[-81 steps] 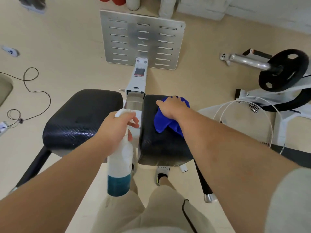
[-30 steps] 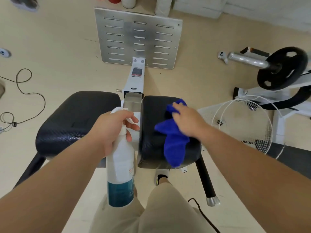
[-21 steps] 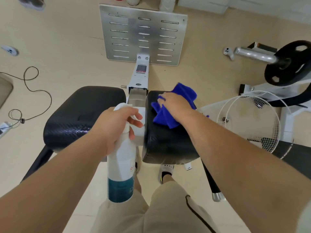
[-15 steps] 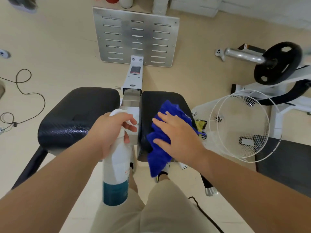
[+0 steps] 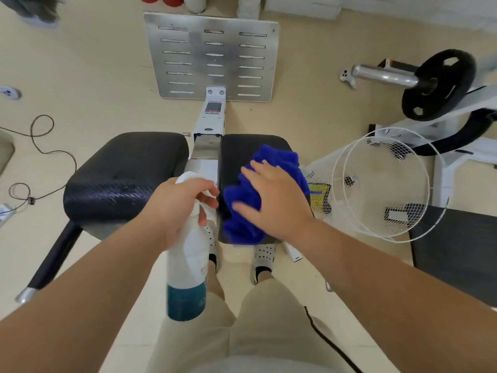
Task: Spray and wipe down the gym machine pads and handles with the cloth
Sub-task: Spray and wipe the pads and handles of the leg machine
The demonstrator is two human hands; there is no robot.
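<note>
On the right pad (image 5: 234,157) of the machine, the right hand (image 5: 277,200) lies flat on the blue cloth (image 5: 279,157), fingers spread and nearly straight. It presses the cloth down and does not grip it. The flat palm probably spreads the load so that a wide patch of cloth bears on the pad surface. The cloth is bunched, with a fuzzy pile. It covers the right and near part of the pad and overhangs the near edge.

The left hand (image 5: 177,208) curls round the neck of the spray bottle (image 5: 187,265), fingers at the trigger, and holds it upright in the gap between the two pads. This likely keeps the nozzle ready for the next surface. The bottle is a white cylinder with a teal band at its base.

Both pads are black, rounded and cushioned, with a fine woven texture. The left pad (image 5: 126,170) shows a wet sheen near its near edge, which suggests unwiped spray. A slotted metal footplate (image 5: 212,55) stands at the far end.
</note>
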